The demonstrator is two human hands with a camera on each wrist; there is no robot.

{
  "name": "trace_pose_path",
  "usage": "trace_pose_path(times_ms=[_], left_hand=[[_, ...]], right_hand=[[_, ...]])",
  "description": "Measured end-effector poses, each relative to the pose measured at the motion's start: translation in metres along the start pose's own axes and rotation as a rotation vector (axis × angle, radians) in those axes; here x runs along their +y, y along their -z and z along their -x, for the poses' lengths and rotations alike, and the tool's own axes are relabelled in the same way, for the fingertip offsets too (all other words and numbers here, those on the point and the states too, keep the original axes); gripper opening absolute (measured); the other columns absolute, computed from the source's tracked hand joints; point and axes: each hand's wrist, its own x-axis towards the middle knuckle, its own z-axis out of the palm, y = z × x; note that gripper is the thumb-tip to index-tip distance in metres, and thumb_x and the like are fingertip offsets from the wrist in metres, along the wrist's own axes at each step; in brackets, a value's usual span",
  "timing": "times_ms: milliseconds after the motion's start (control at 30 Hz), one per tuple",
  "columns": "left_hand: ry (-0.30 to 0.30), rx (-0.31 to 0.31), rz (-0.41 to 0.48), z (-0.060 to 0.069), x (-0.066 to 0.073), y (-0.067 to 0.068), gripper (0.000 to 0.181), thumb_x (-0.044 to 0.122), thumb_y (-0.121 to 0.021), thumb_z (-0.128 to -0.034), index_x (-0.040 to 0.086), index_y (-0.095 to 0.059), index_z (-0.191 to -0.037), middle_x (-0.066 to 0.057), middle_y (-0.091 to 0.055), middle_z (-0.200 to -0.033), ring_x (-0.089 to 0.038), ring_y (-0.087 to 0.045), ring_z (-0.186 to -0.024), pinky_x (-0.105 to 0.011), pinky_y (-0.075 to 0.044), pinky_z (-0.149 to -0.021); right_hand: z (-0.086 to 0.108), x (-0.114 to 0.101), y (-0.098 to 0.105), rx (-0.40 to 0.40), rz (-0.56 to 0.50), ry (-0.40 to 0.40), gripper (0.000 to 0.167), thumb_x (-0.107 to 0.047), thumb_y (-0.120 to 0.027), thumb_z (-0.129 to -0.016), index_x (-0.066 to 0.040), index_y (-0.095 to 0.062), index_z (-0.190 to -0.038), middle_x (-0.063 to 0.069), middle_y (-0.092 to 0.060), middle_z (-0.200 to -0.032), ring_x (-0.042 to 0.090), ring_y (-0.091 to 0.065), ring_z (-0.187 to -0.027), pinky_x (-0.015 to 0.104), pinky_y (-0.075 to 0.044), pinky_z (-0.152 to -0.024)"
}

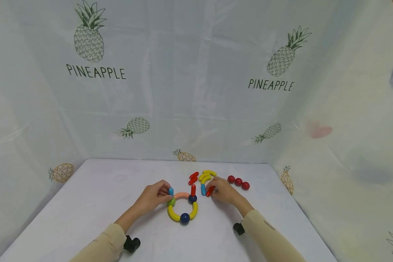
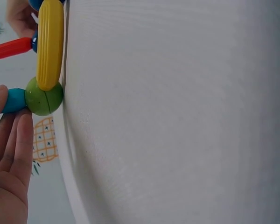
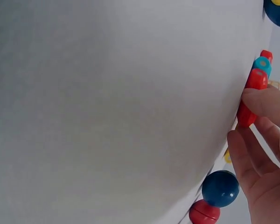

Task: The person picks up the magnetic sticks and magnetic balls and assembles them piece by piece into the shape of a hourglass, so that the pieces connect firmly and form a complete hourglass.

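My left hand [image 1: 155, 196] pinches a short light-blue rod [image 1: 171, 191] that stands on a green ball [image 1: 171, 202]. That ball is part of a ring lying on the table, with yellow curved pieces [image 1: 173, 214], an orange curved piece [image 1: 181, 195] and dark blue balls [image 1: 185, 218]. A red rod [image 1: 193, 190] rises from the ring's far-right ball. To the right of the ring, my right hand [image 1: 223, 190] holds another red rod [image 3: 255, 95] between thumb and fingers, low at the tabletop. Beside it lies a second light-blue rod [image 1: 203, 189].
Behind the right hand lie yellow curved pieces [image 1: 205, 179] and two red rods [image 1: 193, 178]. Three red balls [image 1: 238, 181] sit in a row to its right. The right wrist view also shows a dark blue ball [image 3: 220, 188]. A pineapple-print curtain [image 1: 183, 91] hangs behind the white table [image 1: 118, 174].
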Motion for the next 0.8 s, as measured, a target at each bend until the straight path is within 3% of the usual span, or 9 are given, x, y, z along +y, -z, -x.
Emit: trace_pose_path(times_ms=[167,533,800], left_hand=[[-0.009,-0.004,0.005,0.001,0.001,0.001,0.022,0.018,-0.081,-0.0962,0.018,-0.067,-0.113,0.007,-0.071,-0.104,-0.011,-0.069,-0.097,-0.025,-0.061,-0.085],[-0.021,-0.001,0.013,0.002,-0.002,0.001,0.022,0.018,-0.081,-0.0959,0.018,-0.067,-0.113,0.006,-0.071,-0.104,-0.011,-0.069,-0.096,-0.025,-0.061,-0.084],[-0.026,-0.008,0.023,0.0,-0.001,0.002,0.022,0.019,-0.081,-0.0963,0.016,-0.067,-0.113,0.005,-0.071,-0.105,-0.011,-0.069,-0.097,-0.025,-0.061,-0.084]], right_hand=[[0.003,0.002,0.001,-0.001,0.021,0.008,0.021,-0.007,-0.084,-0.092,-0.015,-0.08,-0.111,-0.002,-0.066,-0.104,0.015,-0.059,-0.098,0.032,-0.06,-0.089],[0.007,0.004,0.003,-0.024,0.032,0.007,0.019,-0.014,-0.086,-0.091,-0.019,-0.078,-0.107,-0.008,-0.071,-0.1,0.012,-0.062,-0.095,0.031,-0.06,-0.089],[0.014,0.004,0.003,-0.003,-0.029,0.006,0.017,-0.016,-0.084,-0.093,-0.02,-0.074,-0.106,-0.011,-0.069,-0.095,0.01,-0.062,-0.09,0.025,-0.058,-0.082]])
